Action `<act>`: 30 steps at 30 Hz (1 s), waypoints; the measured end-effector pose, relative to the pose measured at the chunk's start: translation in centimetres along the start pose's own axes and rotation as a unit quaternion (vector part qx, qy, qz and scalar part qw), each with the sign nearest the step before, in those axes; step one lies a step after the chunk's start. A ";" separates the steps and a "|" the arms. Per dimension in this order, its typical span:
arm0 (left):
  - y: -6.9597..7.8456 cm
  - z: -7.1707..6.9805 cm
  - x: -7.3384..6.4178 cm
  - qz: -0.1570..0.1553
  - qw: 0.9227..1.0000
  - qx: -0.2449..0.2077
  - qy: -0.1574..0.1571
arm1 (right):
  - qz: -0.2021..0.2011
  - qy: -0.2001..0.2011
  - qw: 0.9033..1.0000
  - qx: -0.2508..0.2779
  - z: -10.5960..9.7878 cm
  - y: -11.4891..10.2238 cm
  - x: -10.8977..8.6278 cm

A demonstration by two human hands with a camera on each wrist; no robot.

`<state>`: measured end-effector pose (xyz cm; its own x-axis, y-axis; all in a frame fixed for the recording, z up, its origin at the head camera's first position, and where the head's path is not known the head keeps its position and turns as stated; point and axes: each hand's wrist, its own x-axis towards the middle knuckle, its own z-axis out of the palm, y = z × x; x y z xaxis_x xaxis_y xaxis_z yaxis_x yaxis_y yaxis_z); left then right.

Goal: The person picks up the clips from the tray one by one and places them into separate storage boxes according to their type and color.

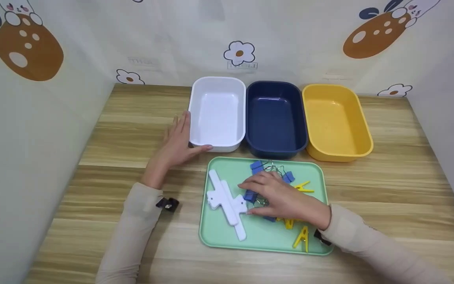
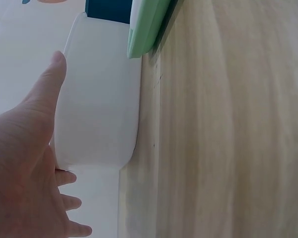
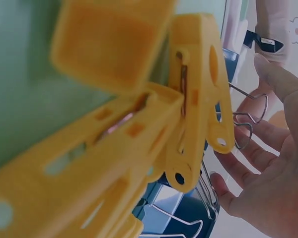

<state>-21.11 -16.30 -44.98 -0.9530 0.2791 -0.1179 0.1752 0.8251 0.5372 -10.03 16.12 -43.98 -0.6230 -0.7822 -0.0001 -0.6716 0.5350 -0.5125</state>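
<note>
My left hand [image 1: 177, 144] lies against the near left corner of a white bin [image 1: 217, 118], fingers along its side and thumb at the front rim. My right hand [image 1: 286, 197] is over a green tray [image 1: 221, 236], fingers spread and slightly bent, with nothing seen in its grasp. Beneath and beside it are several blue binder clips [image 1: 257, 167], partly hidden by the hand. Two white bar clips [image 1: 223, 199] lie crossed just left of its fingertips. Several yellow spring clips [image 1: 302, 238] lie on the tray's right part; in the right wrist view, yellow clips [image 3: 191, 99] fill the foreground.
A navy bin [image 1: 276, 122] and a yellow bin [image 1: 335, 126] stand right of the white one, in a row behind the tray. All stand on a wood-grain table [image 1: 124, 130], with a patterned wall covering [image 1: 183, 39] at the back and sides.
</note>
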 end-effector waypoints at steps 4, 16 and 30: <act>0.1 -0.1 0.1 -0.003 1.000 0.009 -0.003 | 0.006 -0.014 1.000 0.000 0.3 0.1 0.3; 0.0 0.1 0.1 0.001 1.000 0.015 -0.003 | 0.028 -0.044 0.999 0.006 0.7 -0.1 1.0; -0.1 0.0 0.1 0.003 1.000 0.014 -0.004 | 0.026 -0.045 0.999 0.008 1.1 -0.2 1.2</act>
<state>-21.27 -16.40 -45.05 -0.9500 0.2879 -0.1205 0.1881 0.8363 0.5149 -10.21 14.73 -44.84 -0.6176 -0.7796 -0.1040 -0.6326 0.5710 -0.5233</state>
